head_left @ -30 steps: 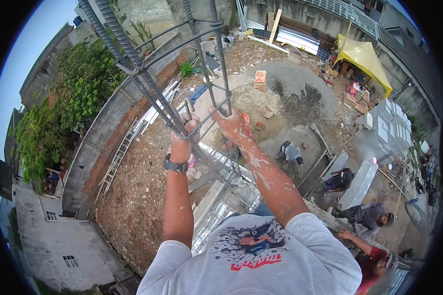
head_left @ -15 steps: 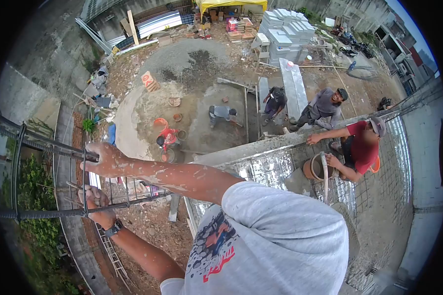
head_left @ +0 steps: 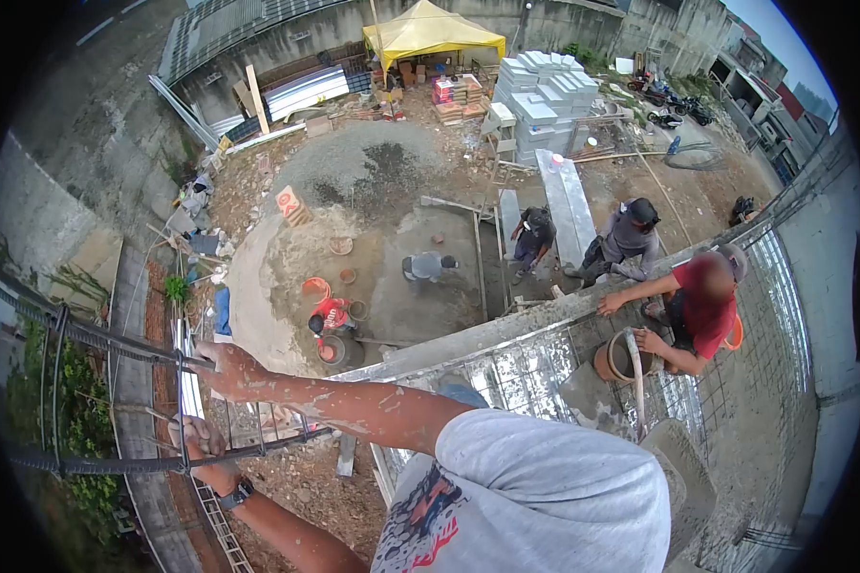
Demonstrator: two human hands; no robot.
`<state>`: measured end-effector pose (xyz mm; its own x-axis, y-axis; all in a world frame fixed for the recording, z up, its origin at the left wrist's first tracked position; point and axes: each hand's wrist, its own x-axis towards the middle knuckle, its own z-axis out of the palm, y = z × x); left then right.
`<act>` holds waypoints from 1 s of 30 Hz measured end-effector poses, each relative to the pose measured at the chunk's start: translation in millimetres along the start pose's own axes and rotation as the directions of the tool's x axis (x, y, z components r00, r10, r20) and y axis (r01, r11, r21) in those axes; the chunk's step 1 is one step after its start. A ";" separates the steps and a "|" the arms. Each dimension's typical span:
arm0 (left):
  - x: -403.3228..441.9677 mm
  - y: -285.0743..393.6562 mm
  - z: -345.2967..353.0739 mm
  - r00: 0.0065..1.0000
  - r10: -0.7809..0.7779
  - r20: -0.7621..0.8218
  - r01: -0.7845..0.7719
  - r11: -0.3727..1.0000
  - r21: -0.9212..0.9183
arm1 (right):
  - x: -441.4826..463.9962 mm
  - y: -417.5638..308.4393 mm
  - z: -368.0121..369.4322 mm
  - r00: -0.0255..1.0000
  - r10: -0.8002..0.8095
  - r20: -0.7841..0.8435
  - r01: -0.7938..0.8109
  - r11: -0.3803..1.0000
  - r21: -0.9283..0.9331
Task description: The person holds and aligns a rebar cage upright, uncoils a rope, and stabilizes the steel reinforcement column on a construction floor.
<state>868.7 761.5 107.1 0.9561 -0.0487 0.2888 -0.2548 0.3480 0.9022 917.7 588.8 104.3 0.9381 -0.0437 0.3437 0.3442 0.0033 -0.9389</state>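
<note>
A rebar cage of ribbed bars tied with square stirrups juts in from the left. My right hand, spotted with dried cement, is closed around its upper bar by a stirrup. Lower down, my left hand, with a dark watch on the wrist, is closed beside the lower bar. From its fingers a thin rod-like tool sticks out to the left; its exact kind I cannot make out. Part of the left fingers is hidden behind the stirrup.
Far below lies a yard with several workers, buckets and a yellow canopy. To the right, a person in a red shirt crouches by a bucket on a mesh-covered deck. A ladder stands below my left arm.
The view has tilted up, showing more of the canopy. Both hands and the cage sit lower and further right in view. A person in grey has turned their head.
</note>
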 end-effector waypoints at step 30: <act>-1.3 -6.8 5.4 0.994 0.013 -0.107 -0.009 0.999 0.040 | 10.4 14.0 3.4 0.996 0.036 0.085 -0.040 0.998 0.042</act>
<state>868.4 754.2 102.3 0.9627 0.0564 0.2646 -0.2688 0.3106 0.9118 932.4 591.9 94.8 0.9499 0.0413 0.3098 0.3078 0.0474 -0.9503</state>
